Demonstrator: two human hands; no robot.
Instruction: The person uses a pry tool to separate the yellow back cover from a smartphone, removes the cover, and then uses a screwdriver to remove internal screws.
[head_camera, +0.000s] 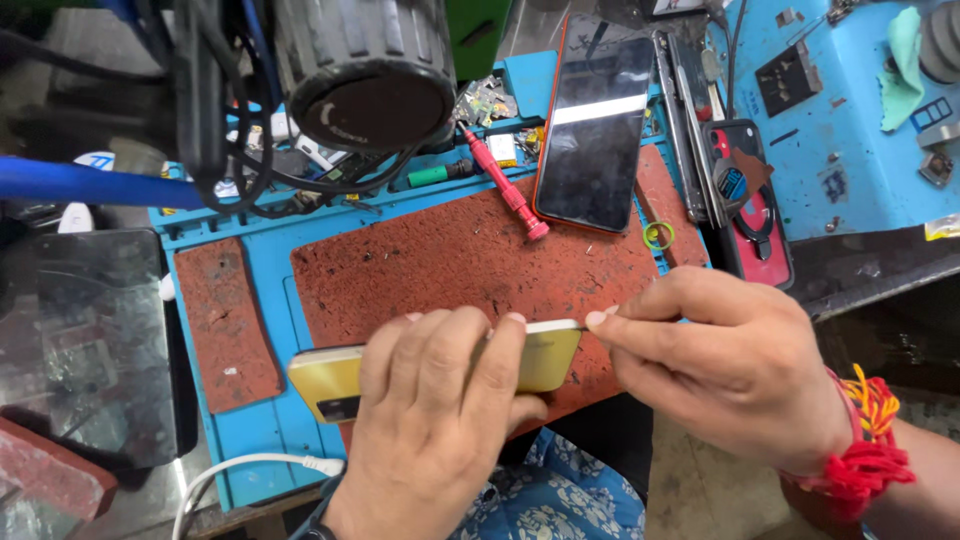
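The left hand (430, 420) clasps a yellow phone (340, 380) over the red mat (460, 260). The right hand (730, 360) keeps a narrow grip, pinching a thin tool (578, 324) at the phone's edge.

Blue bench mat (260, 440) under red pad (450, 260)

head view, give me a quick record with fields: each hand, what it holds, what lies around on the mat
left hand: left hand grips a gold-backed phone on its edge
right hand: right hand pinches a thin metal tool at the phone's top corner
surface: worn red pad on a blue work mat
behind: red screwdriver; dark-screened phone with orange rim; small green ring
near edge: white cable
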